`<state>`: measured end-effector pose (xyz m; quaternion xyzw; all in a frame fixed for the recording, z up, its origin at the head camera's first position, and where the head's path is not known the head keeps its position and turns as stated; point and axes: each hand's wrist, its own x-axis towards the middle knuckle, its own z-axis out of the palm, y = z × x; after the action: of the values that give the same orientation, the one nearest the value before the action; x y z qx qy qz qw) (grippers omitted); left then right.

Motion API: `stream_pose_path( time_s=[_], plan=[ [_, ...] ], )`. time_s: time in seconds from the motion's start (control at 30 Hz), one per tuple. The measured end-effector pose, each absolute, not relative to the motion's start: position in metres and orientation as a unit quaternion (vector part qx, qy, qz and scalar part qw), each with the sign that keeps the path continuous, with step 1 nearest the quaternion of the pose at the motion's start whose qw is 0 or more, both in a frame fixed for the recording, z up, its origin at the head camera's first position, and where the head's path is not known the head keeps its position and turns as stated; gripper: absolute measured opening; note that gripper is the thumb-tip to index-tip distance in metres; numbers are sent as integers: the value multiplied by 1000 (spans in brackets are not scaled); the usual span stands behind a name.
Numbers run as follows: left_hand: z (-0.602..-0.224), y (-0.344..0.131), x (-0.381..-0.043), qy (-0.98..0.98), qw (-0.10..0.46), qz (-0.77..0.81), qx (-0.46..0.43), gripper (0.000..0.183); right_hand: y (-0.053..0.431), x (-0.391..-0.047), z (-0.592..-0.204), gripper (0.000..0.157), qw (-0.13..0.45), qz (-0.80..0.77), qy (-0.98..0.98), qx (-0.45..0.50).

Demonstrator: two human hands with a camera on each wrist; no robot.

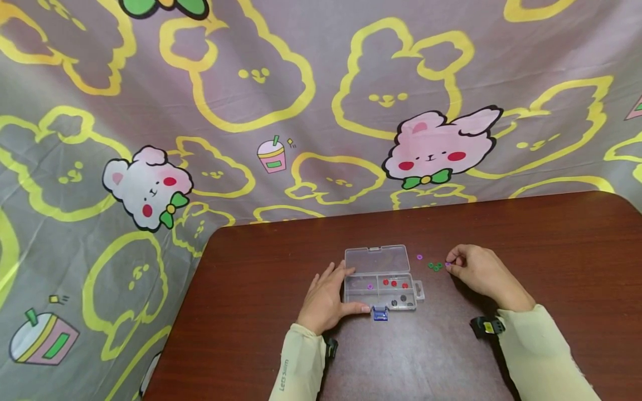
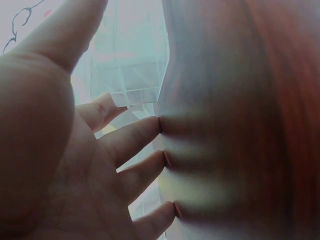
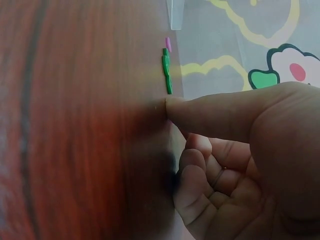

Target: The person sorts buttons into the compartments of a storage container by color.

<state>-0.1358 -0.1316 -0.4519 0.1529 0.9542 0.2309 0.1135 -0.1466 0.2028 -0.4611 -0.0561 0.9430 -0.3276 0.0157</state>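
A clear plastic compartment box point(image 1: 378, 292) lies with its lid point(image 1: 377, 260) folded back and a blue latch point(image 1: 380, 314) at its front. My left hand point(image 1: 323, 298) rests at the box's left side, thumb along the front edge and fingers spread; in the left wrist view the index finger point(image 2: 102, 111) is by a box corner, the other fingertips on the table. Red rings point(image 1: 394, 283) sit in the back right compartment, black rings point(image 1: 403, 299) in the front right, a purple ring point(image 1: 370, 287) in the back left. With thumb and index finger my right hand point(image 1: 476, 269) pinches another purple ring point(image 1: 448, 264) at the tabletop.
Several green rings point(image 1: 435, 267) lie on the brown table point(image 1: 261, 312) between the box and my right hand. A loose purple ring point(image 1: 419, 257) is behind them, near the lid. A patterned cloth point(image 1: 321, 111) hangs behind the table.
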Motion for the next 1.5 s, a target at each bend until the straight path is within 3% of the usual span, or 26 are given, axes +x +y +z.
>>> stream_pose_path(
  time_s=[1.5],
  plan=[
    [-453, -132, -136, 955, 116, 226, 151, 90, 204, -144, -460, 11, 33, -325, 943, -58]
  ],
)
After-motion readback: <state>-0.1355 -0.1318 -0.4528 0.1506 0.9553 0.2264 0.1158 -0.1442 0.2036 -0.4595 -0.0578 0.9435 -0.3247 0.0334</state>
